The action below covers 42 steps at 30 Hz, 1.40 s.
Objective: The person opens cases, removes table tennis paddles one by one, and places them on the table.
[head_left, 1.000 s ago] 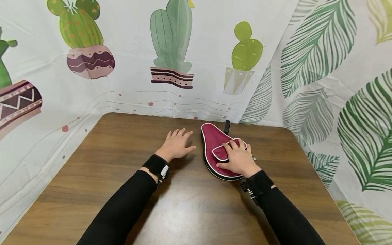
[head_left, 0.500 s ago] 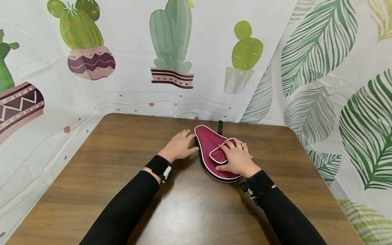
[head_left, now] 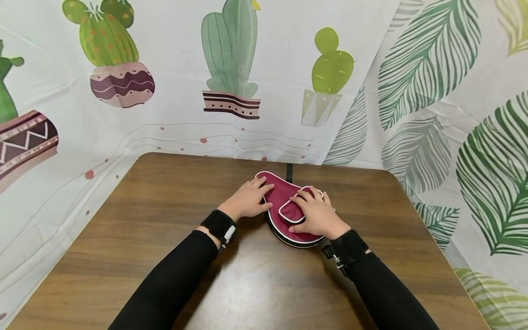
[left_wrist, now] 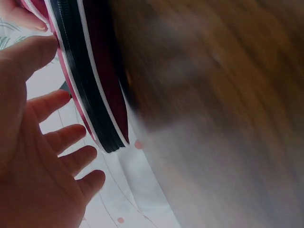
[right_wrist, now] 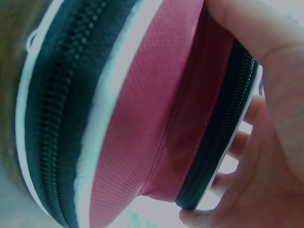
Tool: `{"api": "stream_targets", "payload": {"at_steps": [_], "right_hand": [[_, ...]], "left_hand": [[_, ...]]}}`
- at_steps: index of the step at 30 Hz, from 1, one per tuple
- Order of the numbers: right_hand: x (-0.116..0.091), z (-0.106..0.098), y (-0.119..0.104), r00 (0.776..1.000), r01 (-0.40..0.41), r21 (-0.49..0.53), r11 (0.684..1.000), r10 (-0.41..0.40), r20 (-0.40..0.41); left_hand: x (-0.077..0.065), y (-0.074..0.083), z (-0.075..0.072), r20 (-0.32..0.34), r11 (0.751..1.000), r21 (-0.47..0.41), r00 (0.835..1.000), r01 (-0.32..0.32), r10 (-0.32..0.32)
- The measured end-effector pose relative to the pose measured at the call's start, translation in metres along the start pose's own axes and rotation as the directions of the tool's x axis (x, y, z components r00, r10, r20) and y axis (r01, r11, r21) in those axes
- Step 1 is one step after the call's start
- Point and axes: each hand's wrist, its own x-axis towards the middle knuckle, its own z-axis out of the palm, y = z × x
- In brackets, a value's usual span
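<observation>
A dark red table tennis bat case (head_left: 281, 195) with white piping lies flat near the table's far side. Its narrow end points away and to the left. Over the front pocket (head_left: 292, 212) my right hand (head_left: 321, 216) rests with spread, slightly bent fingers, its thumb low on the case. The right wrist view has the pocket's zipped side (right_wrist: 185, 128) beside the palm. At the narrow end is my left hand (head_left: 246, 200), fingers extended over the left edge. The left wrist view gives the case's black zip (left_wrist: 85, 90) close to those fingertips.
A black strap (head_left: 289, 172) sticks out from the case's far side. The wooden table (head_left: 136, 220) ends at a cloth (head_left: 177, 82) printed with cacti, and a leaf-patterned cloth (head_left: 429, 128) hangs to the right.
The case has slid left and turned slightly, with the right hand on its pocket shifting a little left. My left hand has moved right, from beside the case to its narrow end.
</observation>
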Motion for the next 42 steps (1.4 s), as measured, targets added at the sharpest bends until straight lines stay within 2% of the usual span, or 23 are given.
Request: {"api": "stream_targets", "payload": {"at_steps": [11, 15, 19, 23, 28, 36, 42], "right_hand": [[-0.002, 0.004, 0.003, 1.000, -0.011, 0.022, 1.000, 0.011, 0.002], [-0.003, 0.004, 0.004, 0.993, -0.120, 0.067, 0.991, 0.121, -0.006], [-0.006, 0.004, 0.006, 0.969, -0.245, 0.110, 0.963, 0.246, 0.007], [-0.009, 0.003, 0.007, 0.951, -0.308, 0.167, 0.937, 0.304, 0.045], [-0.011, 0.004, 0.009, 0.948, -0.317, 0.240, 0.918, 0.307, 0.080], [-0.011, 0.006, 0.015, 0.968, -0.250, 0.245, 0.937, 0.238, 0.078], [-0.009, 0.008, 0.017, 0.981, -0.196, 0.260, 0.946, 0.188, 0.055]], "left_hand": [[0.003, 0.011, 0.008, 0.020, 0.987, 0.054, 0.989, -0.148, 0.148], [0.002, 0.012, 0.004, 0.028, 0.986, 0.056, 0.987, -0.157, 0.156], [0.001, 0.013, 0.000, 0.042, 0.988, 0.058, 0.989, -0.146, 0.144], [0.000, 0.014, -0.002, 0.035, 0.989, 0.075, 0.992, -0.127, 0.125], [-0.002, 0.015, -0.002, 0.036, 0.991, 0.092, 0.995, -0.093, 0.090], [-0.007, 0.022, -0.007, 0.016, 0.991, 0.124, 0.999, -0.053, 0.051], [-0.008, 0.031, -0.013, 0.107, 0.994, 0.107, 0.994, -0.037, 0.025]]}}
